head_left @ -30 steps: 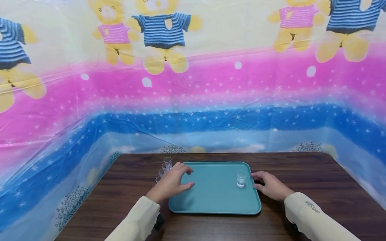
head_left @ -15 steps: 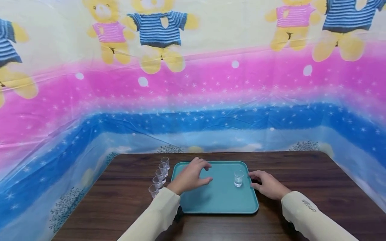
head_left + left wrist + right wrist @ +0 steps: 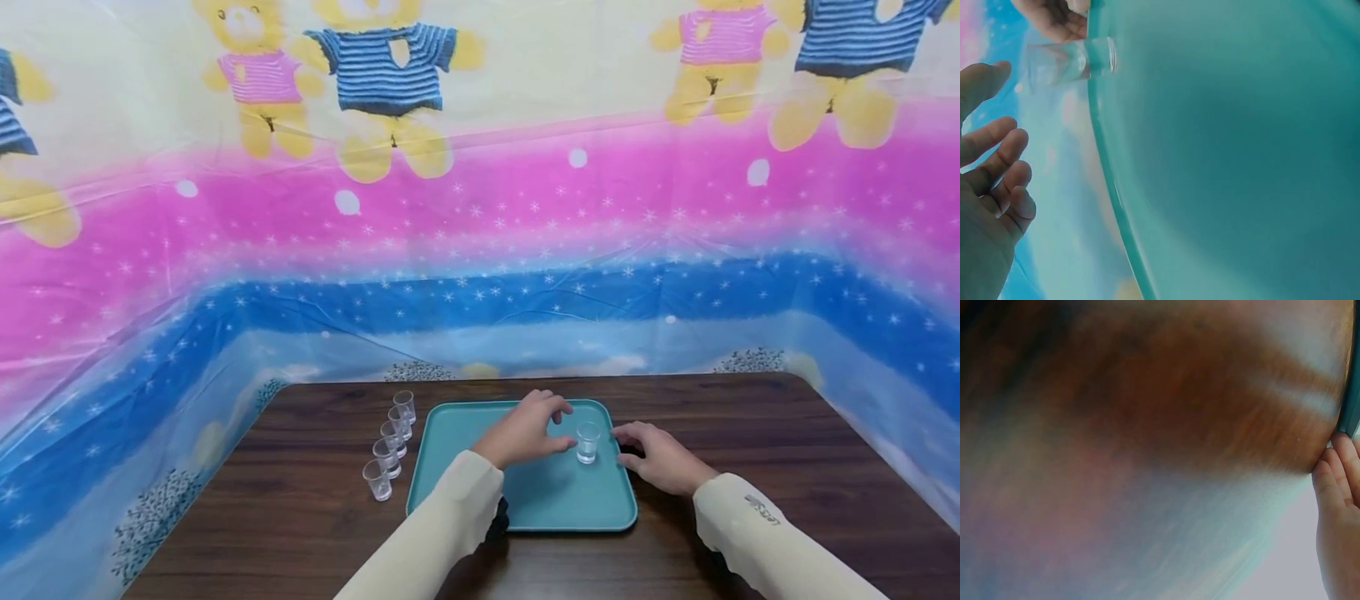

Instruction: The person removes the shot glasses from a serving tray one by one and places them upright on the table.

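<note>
A small clear glass (image 3: 587,443) stands upright on the right side of a teal tray (image 3: 540,504). My left hand (image 3: 523,432) hovers over the tray just left of that glass, thumb and fingers spread apart and holding nothing. In the left wrist view the glass (image 3: 1066,64) appears sideways, with a gap between it and my fingers (image 3: 1007,153). My right hand (image 3: 663,458) is at the tray's right edge, its fingers loosely bent. In the right wrist view its fingertips (image 3: 1340,439) meet the tray's rim (image 3: 1351,403).
Several similar clear glasses (image 3: 377,481) stand in a slanting row left of the tray, on a dark wooden table (image 3: 285,492). A printed cloth (image 3: 465,292) with bears hangs behind the table and along its sides.
My left hand has moved right, from the tray's left edge across to near the single glass, uncovering the row of glasses. My right hand has stayed at the tray's right edge.
</note>
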Tool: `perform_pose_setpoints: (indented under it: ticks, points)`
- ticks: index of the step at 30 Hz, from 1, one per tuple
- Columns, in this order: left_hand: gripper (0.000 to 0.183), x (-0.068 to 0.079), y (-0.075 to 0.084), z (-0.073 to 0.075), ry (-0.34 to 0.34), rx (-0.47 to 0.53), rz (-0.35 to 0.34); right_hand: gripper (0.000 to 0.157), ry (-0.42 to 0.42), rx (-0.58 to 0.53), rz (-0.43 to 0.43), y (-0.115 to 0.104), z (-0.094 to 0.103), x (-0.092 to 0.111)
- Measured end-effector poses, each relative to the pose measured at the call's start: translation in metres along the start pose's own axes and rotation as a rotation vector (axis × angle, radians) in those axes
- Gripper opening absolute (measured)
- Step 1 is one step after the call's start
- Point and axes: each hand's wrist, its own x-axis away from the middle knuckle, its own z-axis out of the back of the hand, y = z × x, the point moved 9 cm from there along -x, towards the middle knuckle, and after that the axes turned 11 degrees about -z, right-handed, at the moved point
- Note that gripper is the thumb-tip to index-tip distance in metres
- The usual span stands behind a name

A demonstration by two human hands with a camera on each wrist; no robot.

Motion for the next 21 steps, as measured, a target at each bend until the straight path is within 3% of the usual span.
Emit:
perform_pose_setpoints:
  ticks: [6, 12, 21]
  points:
    - [0.044, -0.016, 0.007, -0.013, -0.046, -0.009, 0.031, 0.042, -0.005, -0.006, 0.014, -0.001, 0.001, 0.000]
    - [0.037, -0.024, 0.013, -0.019, -0.047, -0.037, 0.004, 0.041, -0.009, -0.014, 0.030, 0.000, 0.002, 0.001]
    - [0.035, -0.022, 0.014, -0.016, -0.056, -0.027, 0.004, 0.042, -0.008, -0.009, 0.023, 0.000, 0.002, 0.001]
